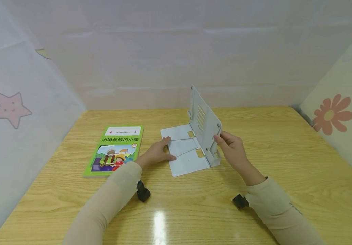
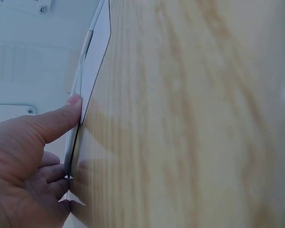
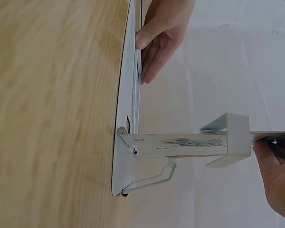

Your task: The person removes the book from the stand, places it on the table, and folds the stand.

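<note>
A white metal book stand (image 1: 189,166) lies with its base flat on the table, and its slotted panel (image 1: 205,117) stands up from it. My left hand (image 1: 156,153) grips the left edge of the base, thumb and fingers spread along it beside the cut-out flap. The left wrist view shows the thumb (image 2: 61,118) at that edge. With my right hand (image 1: 234,151) I pinch the panel's near side edge between thumb and fingers. In the right wrist view, a wire support (image 3: 154,178) shows beside the panel, and a bent ledge (image 3: 237,140) sticks out from it.
A green picture book (image 1: 114,153) lies flat to the left of the stand, cover up. The wooden table (image 1: 191,207) ends at a pale cloth backdrop (image 1: 176,68) behind, with patterned cloth on both sides.
</note>
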`<state>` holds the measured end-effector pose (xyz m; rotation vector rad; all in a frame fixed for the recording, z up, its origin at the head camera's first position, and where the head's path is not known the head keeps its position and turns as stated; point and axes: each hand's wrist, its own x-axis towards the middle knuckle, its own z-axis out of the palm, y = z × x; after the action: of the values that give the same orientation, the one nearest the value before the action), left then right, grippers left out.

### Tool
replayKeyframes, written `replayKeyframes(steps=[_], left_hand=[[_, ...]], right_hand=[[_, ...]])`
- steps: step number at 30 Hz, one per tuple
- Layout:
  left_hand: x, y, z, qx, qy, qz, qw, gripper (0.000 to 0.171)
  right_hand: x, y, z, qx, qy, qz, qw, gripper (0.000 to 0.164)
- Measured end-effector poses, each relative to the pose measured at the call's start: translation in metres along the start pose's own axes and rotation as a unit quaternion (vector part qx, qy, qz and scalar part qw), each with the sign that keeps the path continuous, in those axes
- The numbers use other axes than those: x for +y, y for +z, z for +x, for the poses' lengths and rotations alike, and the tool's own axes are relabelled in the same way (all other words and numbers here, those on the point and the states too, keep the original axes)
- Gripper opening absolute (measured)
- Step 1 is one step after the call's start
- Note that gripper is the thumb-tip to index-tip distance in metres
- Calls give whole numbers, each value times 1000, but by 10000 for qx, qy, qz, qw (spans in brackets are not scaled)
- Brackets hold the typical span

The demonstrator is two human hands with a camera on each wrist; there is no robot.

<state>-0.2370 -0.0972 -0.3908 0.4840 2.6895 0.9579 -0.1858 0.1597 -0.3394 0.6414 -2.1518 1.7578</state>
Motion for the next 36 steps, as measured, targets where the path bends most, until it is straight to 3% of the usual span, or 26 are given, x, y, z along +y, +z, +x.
replayKeyframes(steps=[6, 16, 22, 25, 28, 32, 36], left_hand=[[3, -1, 0, 28, -77, 78, 9999, 85], [6, -3, 1, 42, -202, -95, 9997, 83], [7, -8, 3, 149, -494, -396, 9979, 76], [11, -15, 4, 287, -536, -760, 9953, 72], [18, -22, 6, 496, -417, -1418, 9878, 68], [34, -37, 10, 818, 60, -2379, 9678, 63], [56, -52, 12, 958, 432, -2973, 9490, 58]], right_hand=[[-5, 3, 1, -73, -99, -93, 9999, 24], [-36, 15, 0, -229, -173, -516, 9983, 24], [-38, 19, 0, -318, -177, -469, 9982, 25], [-38, 20, 1, -388, -115, -424, 9983, 26], [-27, 19, 1, -501, -103, -311, 9982, 27], [-15, 20, 1, -634, -45, -201, 9978, 30], [-32, 25, 1, -687, 94, -278, 9972, 31]])
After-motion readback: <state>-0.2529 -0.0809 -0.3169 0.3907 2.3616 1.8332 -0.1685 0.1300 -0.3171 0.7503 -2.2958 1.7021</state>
